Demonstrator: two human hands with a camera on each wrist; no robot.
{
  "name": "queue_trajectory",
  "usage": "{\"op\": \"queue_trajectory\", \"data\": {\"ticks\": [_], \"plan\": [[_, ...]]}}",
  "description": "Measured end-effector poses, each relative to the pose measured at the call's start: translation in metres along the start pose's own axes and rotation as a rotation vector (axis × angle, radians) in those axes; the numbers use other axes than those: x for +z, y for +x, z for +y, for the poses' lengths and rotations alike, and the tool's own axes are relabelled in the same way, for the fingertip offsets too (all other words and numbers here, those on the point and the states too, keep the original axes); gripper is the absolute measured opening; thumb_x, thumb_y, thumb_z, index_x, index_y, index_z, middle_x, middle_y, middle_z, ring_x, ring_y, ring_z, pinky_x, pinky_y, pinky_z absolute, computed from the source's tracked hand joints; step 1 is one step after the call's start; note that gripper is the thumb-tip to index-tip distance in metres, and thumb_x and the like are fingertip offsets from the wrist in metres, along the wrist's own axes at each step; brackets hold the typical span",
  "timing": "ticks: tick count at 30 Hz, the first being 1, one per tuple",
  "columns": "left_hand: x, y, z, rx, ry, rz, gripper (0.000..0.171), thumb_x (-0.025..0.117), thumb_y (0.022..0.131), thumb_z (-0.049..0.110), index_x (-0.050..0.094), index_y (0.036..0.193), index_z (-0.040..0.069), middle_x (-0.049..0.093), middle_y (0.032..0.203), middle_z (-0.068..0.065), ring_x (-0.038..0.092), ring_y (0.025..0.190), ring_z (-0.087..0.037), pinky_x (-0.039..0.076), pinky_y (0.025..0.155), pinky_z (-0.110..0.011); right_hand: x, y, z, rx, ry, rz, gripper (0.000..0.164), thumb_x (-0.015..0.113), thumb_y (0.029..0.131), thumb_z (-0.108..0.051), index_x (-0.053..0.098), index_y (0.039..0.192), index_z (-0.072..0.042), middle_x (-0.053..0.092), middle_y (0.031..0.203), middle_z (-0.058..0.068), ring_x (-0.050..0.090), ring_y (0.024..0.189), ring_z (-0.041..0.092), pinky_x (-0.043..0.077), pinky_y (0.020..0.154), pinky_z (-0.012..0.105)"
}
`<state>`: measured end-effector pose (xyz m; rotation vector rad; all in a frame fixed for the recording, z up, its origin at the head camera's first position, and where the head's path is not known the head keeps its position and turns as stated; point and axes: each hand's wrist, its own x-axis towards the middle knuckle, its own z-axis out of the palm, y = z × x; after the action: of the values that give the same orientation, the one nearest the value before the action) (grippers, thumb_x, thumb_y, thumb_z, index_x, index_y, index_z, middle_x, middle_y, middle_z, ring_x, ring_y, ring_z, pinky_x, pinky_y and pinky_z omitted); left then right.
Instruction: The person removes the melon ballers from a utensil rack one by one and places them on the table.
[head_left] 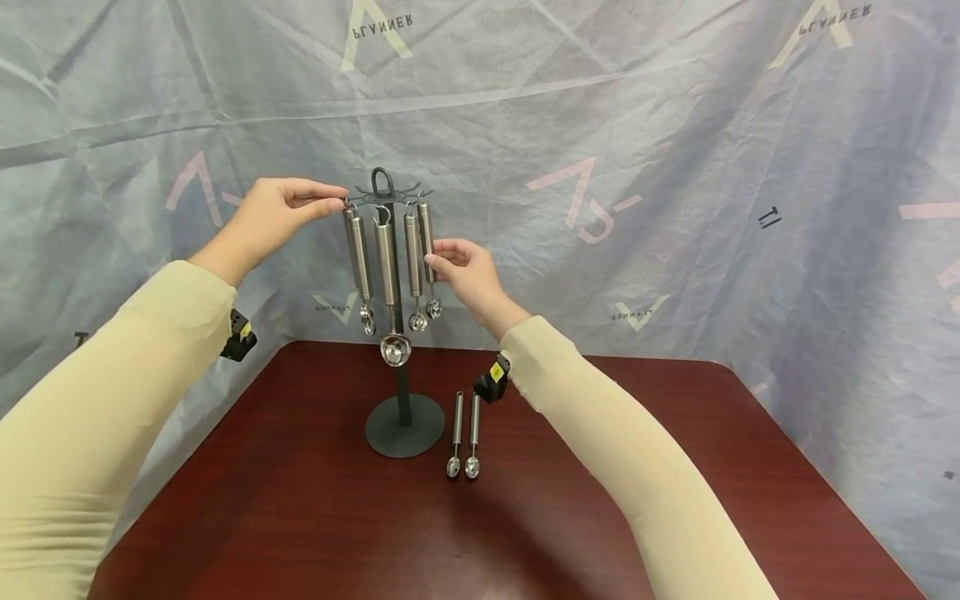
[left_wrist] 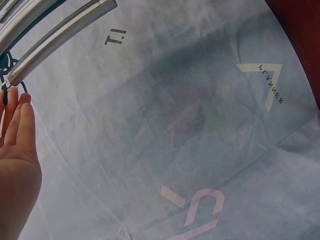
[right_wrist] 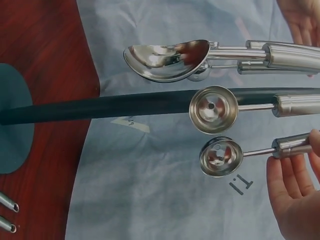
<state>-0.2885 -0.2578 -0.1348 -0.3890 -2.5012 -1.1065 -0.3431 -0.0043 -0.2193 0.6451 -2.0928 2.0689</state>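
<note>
A dark metal rack (head_left: 403,400) with a ring on top bears several steel-handled melon ballers (head_left: 413,258) and a larger scoop (head_left: 395,350), bowls down. My left hand (head_left: 273,212) is at the rack's left side, finger and thumb pinching the tip of a hook beside the top of a hanging handle. In the left wrist view its fingers (left_wrist: 26,125) are fairly straight at that hook. On the right side, my right hand (head_left: 468,275) pinches the handle of the outermost melon baller (head_left: 433,308), thumb in front and fingers behind (right_wrist: 292,185). That baller's top is at a hook.
Two more melon ballers (head_left: 454,467) lie side by side on the reddish-brown table (head_left: 300,500), right of the rack's round base (head_left: 382,437). A grey printed cloth (head_left: 675,208) hangs behind the table and along its sides.
</note>
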Motion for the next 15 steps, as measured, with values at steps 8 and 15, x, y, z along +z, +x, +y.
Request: {"op": "queue_trajectory", "data": {"ticks": [8,15], "plan": [[0.002,0.003,0.003,0.006,-0.009,0.013,0.049,0.068,0.087,0.047,0.066,0.127,0.019,0.071,0.11,0.019,0.055,0.124,-0.015,0.036,0.11,-0.047,-0.006,0.0,-0.007,-0.046,0.016,0.069,0.027,0.067,0.091,-0.006,0.064,0.115,0.005,0.067,0.108,0.017,0.06,0.082,0.009,0.057,0.08,0.027],[0.001,0.0,0.003,-0.011,-0.01,0.014,0.049,0.068,0.087,0.048,0.066,0.127,0.02,0.071,0.105,0.022,0.054,0.127,-0.018,0.036,0.11,-0.048,-0.013,0.002,-0.004,-0.033,0.02,0.088,0.025,0.068,0.09,-0.005,0.064,0.113,0.005,0.068,0.1,0.011,0.061,0.081,0.01,0.057,0.077,0.025]]}}
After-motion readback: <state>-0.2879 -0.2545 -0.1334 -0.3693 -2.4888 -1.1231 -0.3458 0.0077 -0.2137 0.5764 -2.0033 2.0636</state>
